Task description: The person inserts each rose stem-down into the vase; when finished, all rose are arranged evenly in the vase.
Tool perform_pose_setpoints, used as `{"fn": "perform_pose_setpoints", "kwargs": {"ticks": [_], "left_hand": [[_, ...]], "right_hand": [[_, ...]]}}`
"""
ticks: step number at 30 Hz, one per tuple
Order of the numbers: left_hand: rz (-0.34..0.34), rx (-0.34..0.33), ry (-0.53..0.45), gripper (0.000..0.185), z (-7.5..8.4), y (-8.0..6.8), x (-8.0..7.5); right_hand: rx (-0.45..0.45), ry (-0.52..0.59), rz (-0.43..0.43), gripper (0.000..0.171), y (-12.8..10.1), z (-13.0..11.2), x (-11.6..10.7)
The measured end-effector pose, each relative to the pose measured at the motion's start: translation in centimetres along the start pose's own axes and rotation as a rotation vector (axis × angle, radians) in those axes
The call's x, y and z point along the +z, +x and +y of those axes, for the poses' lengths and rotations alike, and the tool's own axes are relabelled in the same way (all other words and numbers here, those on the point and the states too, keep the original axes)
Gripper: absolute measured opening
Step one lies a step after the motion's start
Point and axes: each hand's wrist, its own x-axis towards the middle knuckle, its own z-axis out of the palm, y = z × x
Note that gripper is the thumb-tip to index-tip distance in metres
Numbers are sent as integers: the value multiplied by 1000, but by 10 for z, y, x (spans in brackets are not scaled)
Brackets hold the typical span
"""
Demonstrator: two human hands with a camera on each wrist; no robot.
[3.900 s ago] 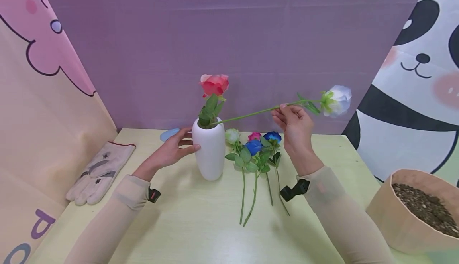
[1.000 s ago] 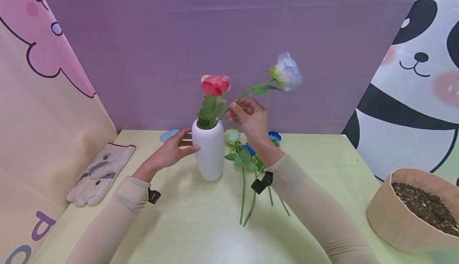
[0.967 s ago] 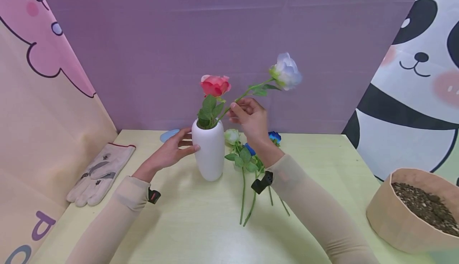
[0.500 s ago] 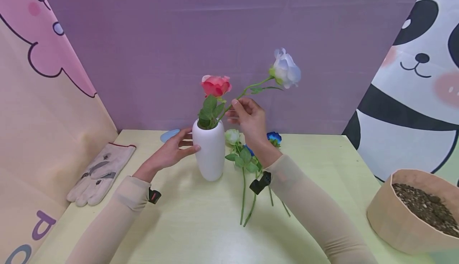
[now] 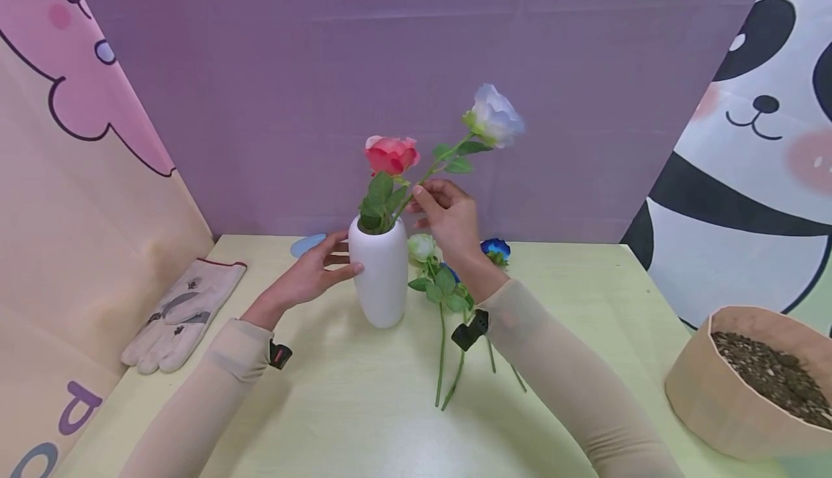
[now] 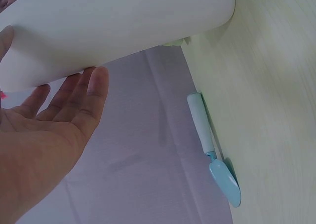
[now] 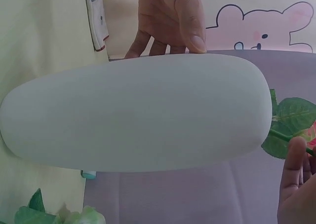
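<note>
While our left hand [image 5: 310, 270] has its fingers about the upright white vase [image 5: 381, 279], our right hand [image 5: 453, 224] pinches the white flower [image 5: 495, 117] by its stem, bloom toward two o'clock. We're apparently inserting it; going deeper calls for slipping past the pink rose [image 5: 391, 155]. Loose flowers [image 5: 445, 281] lie at four o'clock.

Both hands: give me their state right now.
Left hand: holding the white vase between thumb and fingers.
Right hand: pinching the white flower by its stem.
</note>
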Motion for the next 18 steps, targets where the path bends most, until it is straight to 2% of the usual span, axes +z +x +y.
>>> {"fn": "perform_pose_setpoints", "kwargs": {"ticks": [6,11,18], "left_hand": [[2,-7,4,75,-1,0,0],[2,-11,3,75,-2,0,0],[3,-12,11,74,-1,0,-1]], "right_hand": [[-2,-82,-13,18,1,2,2],[41,-173,-60,21,1,7,4],[62,-226,-83,21,0,12,6]]}}
